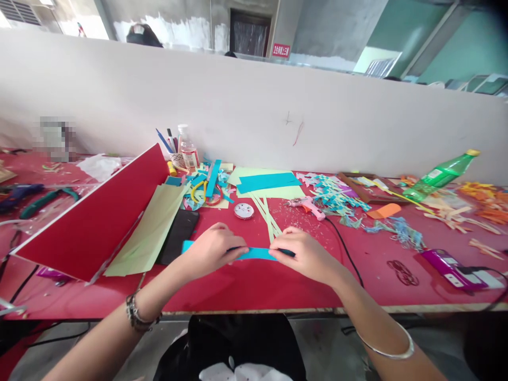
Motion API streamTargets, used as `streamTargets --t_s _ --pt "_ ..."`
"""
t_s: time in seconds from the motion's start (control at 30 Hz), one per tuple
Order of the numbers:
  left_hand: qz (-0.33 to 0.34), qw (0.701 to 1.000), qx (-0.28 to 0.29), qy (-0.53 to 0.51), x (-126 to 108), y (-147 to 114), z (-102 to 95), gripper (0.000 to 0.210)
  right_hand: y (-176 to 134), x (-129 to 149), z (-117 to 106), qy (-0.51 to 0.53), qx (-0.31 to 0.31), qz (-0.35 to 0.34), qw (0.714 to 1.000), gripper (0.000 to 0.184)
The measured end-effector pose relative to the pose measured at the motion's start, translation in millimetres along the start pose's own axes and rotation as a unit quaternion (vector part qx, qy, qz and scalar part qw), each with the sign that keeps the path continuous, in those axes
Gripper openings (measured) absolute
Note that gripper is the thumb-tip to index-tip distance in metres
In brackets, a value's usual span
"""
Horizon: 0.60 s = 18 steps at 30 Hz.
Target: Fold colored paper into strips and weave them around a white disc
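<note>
A strip of blue paper [257, 254] stretches between my two hands, low over the red tabletop. My left hand [217, 247] pinches it toward its left part, and one end of the strip sticks out past that wrist. My right hand [298, 251] is closed on the other end, thumb and fingers together. Dark edges show along the fingers of both hands; I cannot make out what they are. Just beyond the hands lie narrow pale-green paper strips [268, 217] and a round white tin lid [243, 211].
A pink glue gun [307, 205] with a black cord lies ahead right. Blue paper sheets [270, 182] and woven scraps [331, 191] sit at the back. On the left stands a red board [107, 222] beside pale-green sheets [148, 233]. A green bottle [444, 174] leans far right.
</note>
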<state>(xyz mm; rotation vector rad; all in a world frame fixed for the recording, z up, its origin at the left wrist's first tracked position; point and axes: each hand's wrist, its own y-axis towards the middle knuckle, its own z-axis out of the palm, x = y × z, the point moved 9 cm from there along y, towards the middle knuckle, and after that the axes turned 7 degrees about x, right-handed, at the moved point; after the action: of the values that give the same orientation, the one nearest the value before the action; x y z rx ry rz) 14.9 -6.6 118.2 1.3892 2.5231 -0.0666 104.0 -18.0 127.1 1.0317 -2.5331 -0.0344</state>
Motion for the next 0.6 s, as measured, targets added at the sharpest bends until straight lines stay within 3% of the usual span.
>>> streamTargets --t_s 0.13,0.33,0.6 --pt "-0.003 1.000 -0.001 0.023 -6 7 2.8 0.034 4 5 -4 -0.028 -0.058 0.014 0.998 0.013" --pt "0.008 1.000 -0.022 0.011 -11 8 0.6 0.034 9 2 7 -0.019 -0.090 0.022 0.996 0.014" --pt "-0.028 0.999 0.008 0.013 29 -22 -10.1 0.034 -25 -39 -9 -0.051 -0.094 0.071 0.992 0.016"
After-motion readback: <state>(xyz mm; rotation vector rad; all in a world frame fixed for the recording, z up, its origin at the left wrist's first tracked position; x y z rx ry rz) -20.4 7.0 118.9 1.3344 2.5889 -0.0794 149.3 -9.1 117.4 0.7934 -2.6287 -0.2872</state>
